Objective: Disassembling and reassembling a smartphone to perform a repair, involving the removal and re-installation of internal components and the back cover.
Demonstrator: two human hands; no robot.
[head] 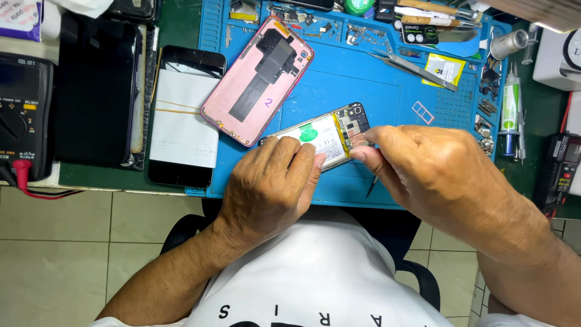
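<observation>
Phone (327, 134) lies opened on the blue mat (357, 85), back off, its battery and board facing up, and we keep it pinned there from both sides so it cannot slide while we work on it. Our left hand (275, 181) comes in from below, palm down, wrist low, fingers curled over the phone's near edge and lower half; it is closed lightly on the phone as a clamp. Our right hand (436, 175) arches over from the other side, knuckles up, thumb and forefinger pinched narrow right at the board end of the phone. A thin dark tool (370, 186) pokes out below that hand, seemingly held in it; how the grip sits on it we cannot tell.

Just beyond the left fingers rests the pink back cover (257, 82), inside up, set aside within easy reach. Farther off past that hand sits another phone (184, 115) with white paper banded on it. Beyond the right hand lie tweezers (414, 66), and out past its knuckles a glue tube (510, 112) at the mat's edge.
</observation>
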